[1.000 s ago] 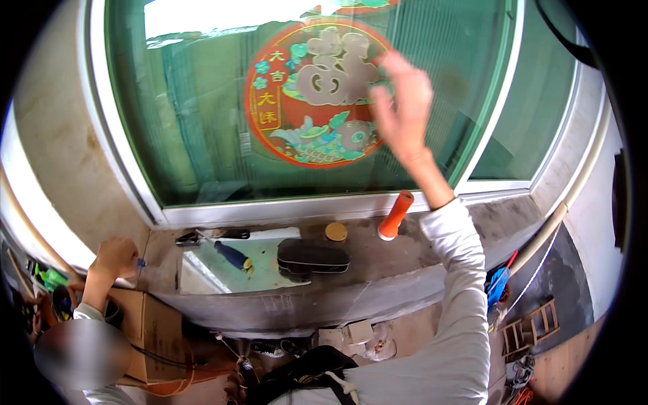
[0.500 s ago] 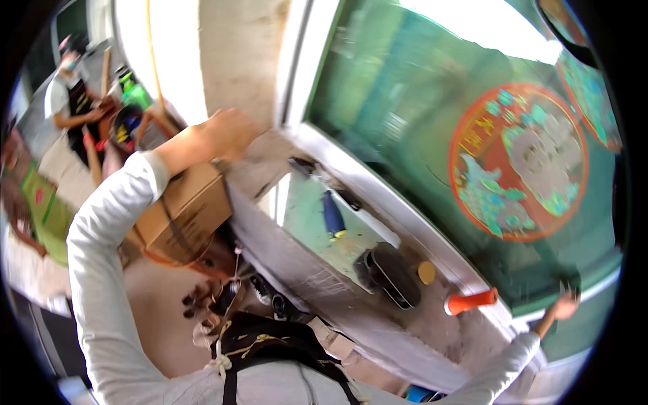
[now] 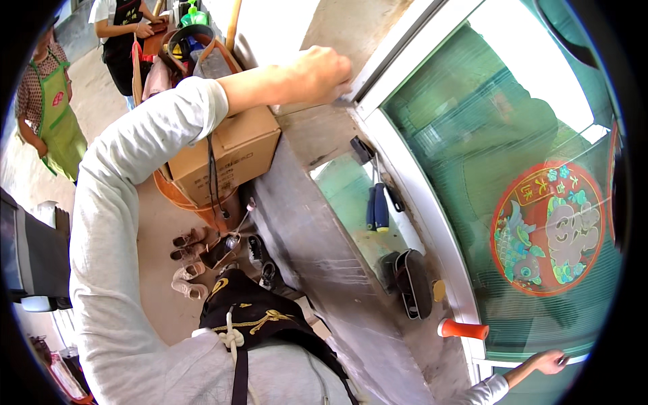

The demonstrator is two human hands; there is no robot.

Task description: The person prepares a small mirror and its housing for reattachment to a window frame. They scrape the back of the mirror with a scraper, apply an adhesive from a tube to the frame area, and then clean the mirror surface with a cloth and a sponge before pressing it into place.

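Note:
My left hand [image 3: 317, 75] is raised with curled fingers, close to the white window frame [image 3: 370, 100] and the wall. Whatever it may hold is hidden. Far to the right, my right hand [image 3: 550, 362] is closed at the edge of the window glass [image 3: 466, 135], with a small dark bit at its fingertips. A round red sticker [image 3: 548, 228] with a fish picture is on the glass. Nearest to my right hand on the sill lies an orange cylinder [image 3: 463, 329] with a pale end.
The sill holds blue-handled tools [image 3: 380, 209], an open black case [image 3: 413, 283] and a yellowish disc [image 3: 439, 291]. Below my left arm, a cardboard box [image 3: 233, 152] rests over an orange tub [image 3: 177, 192]. Shoes [image 3: 189, 246] lie on the floor. Two people stand at upper left.
My view has shifted, so the window and sill appear farther right. My left hand appears higher and farther right, its fingers now more tightly curled. My right hand appears lower.

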